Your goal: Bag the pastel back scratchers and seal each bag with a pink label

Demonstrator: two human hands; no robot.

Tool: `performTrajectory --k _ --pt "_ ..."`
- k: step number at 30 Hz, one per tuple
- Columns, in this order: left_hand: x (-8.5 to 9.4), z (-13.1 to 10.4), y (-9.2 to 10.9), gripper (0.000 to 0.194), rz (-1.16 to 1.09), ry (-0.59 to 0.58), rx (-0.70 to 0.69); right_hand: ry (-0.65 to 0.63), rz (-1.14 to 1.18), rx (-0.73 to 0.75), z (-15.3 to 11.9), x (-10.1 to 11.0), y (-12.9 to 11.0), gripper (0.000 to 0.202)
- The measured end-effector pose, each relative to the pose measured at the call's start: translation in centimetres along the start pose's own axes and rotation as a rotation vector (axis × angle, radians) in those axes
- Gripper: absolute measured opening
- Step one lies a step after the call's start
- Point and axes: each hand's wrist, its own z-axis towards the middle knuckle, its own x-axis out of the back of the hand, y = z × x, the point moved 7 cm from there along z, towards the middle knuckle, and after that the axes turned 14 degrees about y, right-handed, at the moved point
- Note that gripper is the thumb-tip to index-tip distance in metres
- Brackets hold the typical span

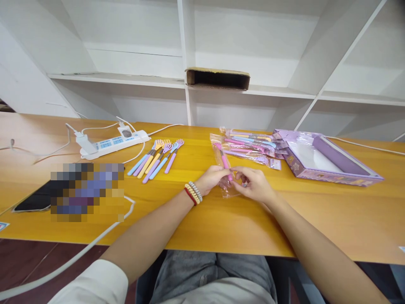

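A pink-handled tool (225, 161) with a clawed head lies inside a clear plastic bag (217, 143), upright in view at the middle of the table. My left hand (214, 178) pinches the bag and the lower handle from the left. From the right, my right hand (253, 182) holds the bag near the handle's lower end, fingers bent together. Left of my hands lie several loose clawed tools (155, 162) with blue, purple and yellow handles. Several bagged tools (253, 145) are piled beyond my right hand.
An open purple box (332, 175) sits at the right. A white power strip (115, 144) with cables and a dark, partly blurred item (34, 196) are at the left. White shelves (247, 33) holding a cardboard box (217, 79) stand behind the table (196, 228).
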Motion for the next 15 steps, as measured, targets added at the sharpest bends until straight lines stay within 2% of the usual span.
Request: performTrajectory --k 10,15 --pt "-0.08 0.05 0.03 0.029 -0.053 -0.015 -0.04 -0.053 0.165 -0.115 0.16 -0.26 -0.12 0.038" --pt "-0.25 -0.15 0.44 0.029 -0.122 -0.039 -0.09 -0.029 0.119 -0.1 0.08 -0.32 0.03 0.039"
